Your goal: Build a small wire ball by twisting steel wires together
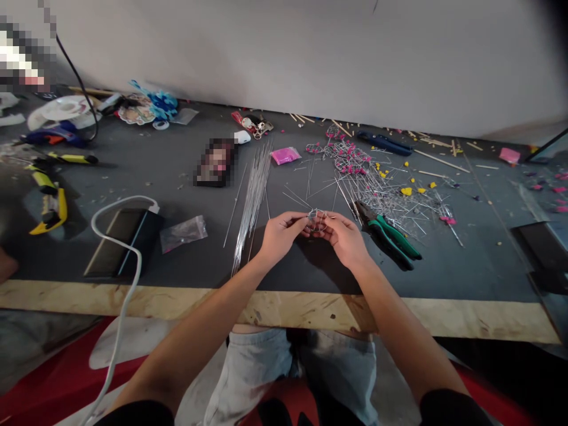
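Observation:
My left hand and my right hand meet over the dark table, both pinching a small bent wire piece between the fingertips. A bundle of straight silver wires lies just left of my left hand. Green-handled pliers rest on the table right beside my right hand. Behind the pliers spreads a heap of cut wires with pink and yellow beads.
A phone with a white cable and a small plastic bag lie at left. Yellow cutters, a glue gun and craft bits sit at far left. A pink packet, blue tool and wooden sticks line the back. The wooden table edge runs in front.

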`<action>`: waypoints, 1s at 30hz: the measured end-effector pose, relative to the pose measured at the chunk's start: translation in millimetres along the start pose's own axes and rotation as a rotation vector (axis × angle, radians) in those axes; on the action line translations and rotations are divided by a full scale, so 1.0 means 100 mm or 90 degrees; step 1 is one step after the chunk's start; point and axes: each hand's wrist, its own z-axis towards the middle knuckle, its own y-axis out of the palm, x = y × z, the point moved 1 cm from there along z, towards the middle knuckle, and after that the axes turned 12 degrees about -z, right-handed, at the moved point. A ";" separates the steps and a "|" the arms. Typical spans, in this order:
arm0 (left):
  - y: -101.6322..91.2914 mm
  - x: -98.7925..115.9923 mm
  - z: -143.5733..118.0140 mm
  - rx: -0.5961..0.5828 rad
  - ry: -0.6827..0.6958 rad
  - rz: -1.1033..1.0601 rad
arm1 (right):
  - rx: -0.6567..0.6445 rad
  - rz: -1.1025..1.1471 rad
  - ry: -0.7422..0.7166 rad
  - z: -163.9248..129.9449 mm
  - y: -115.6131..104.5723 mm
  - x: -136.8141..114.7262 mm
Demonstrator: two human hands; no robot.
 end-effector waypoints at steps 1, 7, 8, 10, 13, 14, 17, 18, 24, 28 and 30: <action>-0.02 0.00 0.02 -0.001 -0.009 -0.015 | -0.030 0.009 0.009 0.00 -0.02 -0.02; -0.09 0.03 0.08 -0.055 -0.070 -0.053 | -0.132 -0.002 0.080 0.01 -0.16 -0.06; -0.09 0.04 0.08 -0.062 -0.077 -0.056 | -0.144 -0.008 0.081 0.01 -0.17 -0.06; -0.11 0.05 0.09 -0.070 -0.088 -0.061 | -0.171 -0.015 0.080 0.01 -0.20 -0.05; -0.12 0.06 0.09 -0.069 -0.085 -0.054 | -0.192 -0.023 0.076 0.01 -0.22 -0.03; -0.12 0.06 0.09 -0.067 -0.078 -0.044 | -0.193 -0.024 0.074 0.01 -0.23 -0.02; -0.13 0.06 0.09 -0.069 -0.048 -0.012 | -0.185 -0.016 0.066 0.02 -0.25 0.00; -0.13 0.06 0.08 -0.074 -0.041 -0.005 | -0.183 -0.012 0.062 0.02 -0.25 0.00; -0.12 0.08 0.07 -0.088 -0.033 0.018 | -0.195 0.001 0.057 0.01 -0.26 0.00; -0.11 0.10 0.06 -0.094 -0.033 0.033 | -0.201 0.019 0.034 0.01 -0.27 -0.02; -0.10 0.10 0.05 -0.101 -0.037 0.031 | -0.205 0.022 0.023 0.02 -0.27 -0.02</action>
